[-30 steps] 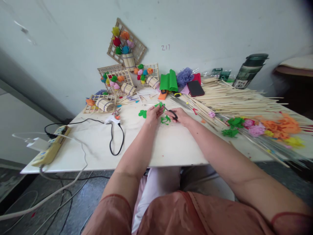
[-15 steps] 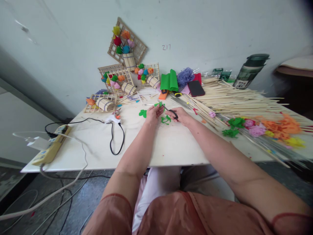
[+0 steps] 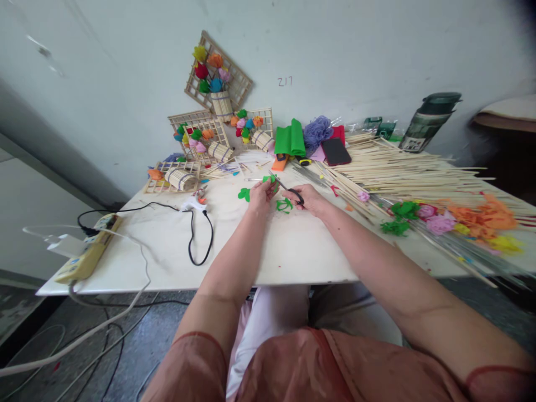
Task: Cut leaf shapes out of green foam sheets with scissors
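Observation:
My left hand (image 3: 263, 194) pinches a small piece of green paper (image 3: 268, 179) above the middle of the table. In my right hand (image 3: 310, 197) is a pair of scissors (image 3: 297, 195) with black handles, fingers closed round them. The blades point up and left and meet the held piece; whether they are parted is too small to tell. Green cut scraps (image 3: 284, 205) lie on the table between my hands. Another green cut-out with rounded lobes (image 3: 244, 194) lies just left of my left hand.
A hot glue gun (image 3: 193, 202) and a power strip (image 3: 90, 251) with cords lie to the left. Stick lattices with paper flowers (image 3: 218, 72) stand behind. On the right are many thin sticks (image 3: 402, 167), crepe flowers (image 3: 439, 222), a phone (image 3: 336, 152) and a bottle (image 3: 431, 123).
The green piece has turned slightly in my left hand, whose fingers have shifted a little. My right hand and the scissors have moved only slightly.

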`<state>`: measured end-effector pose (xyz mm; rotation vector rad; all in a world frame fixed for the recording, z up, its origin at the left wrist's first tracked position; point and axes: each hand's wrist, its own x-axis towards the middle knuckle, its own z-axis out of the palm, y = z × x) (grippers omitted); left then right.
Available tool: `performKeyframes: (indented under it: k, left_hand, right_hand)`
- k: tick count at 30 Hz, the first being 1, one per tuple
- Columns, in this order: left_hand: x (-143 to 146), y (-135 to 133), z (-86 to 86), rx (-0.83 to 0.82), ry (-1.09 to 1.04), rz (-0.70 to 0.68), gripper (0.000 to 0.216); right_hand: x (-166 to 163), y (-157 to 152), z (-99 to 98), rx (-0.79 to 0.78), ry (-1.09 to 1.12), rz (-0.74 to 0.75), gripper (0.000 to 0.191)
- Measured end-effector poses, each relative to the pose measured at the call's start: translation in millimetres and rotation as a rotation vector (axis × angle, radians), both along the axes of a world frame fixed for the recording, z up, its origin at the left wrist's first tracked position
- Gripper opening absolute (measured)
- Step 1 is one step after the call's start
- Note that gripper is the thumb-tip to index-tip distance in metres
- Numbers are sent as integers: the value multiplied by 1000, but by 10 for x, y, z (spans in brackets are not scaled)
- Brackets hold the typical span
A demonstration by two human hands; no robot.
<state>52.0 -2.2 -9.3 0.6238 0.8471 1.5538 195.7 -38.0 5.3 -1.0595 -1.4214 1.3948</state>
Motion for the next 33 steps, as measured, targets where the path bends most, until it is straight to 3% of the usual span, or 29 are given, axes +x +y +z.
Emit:
performKeyframes:
  k: [13,20,33]
  left_hand:
    - [21,-69,55,-15,52,-32,10]
    - [42,-106,93,-72,64,-35,19]
    - [48,-117,109,-72,107,-37,13]
  right_hand:
    - [29,-24,12,19,-5,40,40]
    - [53,26,-41,70,-48,42,38]
    - [56,25,-35,71,-35,35,38]
